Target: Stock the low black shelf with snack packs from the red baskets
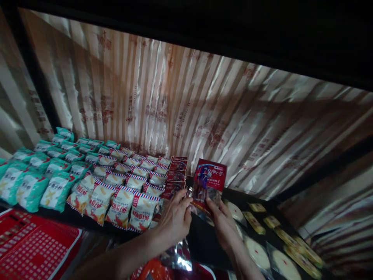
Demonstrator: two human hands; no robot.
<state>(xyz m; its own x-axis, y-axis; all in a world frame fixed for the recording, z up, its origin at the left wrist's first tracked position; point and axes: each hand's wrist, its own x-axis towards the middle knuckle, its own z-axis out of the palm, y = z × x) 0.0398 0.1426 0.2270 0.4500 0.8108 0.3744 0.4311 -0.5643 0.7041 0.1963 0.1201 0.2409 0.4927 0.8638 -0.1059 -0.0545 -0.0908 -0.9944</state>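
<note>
- Striped, crinkled cream-and-brown backing sheet [180, 101]: spans the rear of the dark shelf [204, 237].
- Rows of teal snack bags [32, 186]: fill the shelf's left end.
- Rows of white snack bags with red-and-blue striped tops [122, 194]: stand just right of the teal rows.
- Red perforated plastic basket [35, 249]: sits below the shelf, at lower left.
- Round pale flat packs [258, 252]: lie on the shelf's right side.
- Left hand [175, 219]: fingers closed on the lower left edge of the red foil snack packet [208, 182].
- Right hand [223, 221]: fingers pinch the packet's lower right edge.
- Red foil snack packet: held upright above the shelf, just right of a stack of matching red packets [176, 175].
</note>
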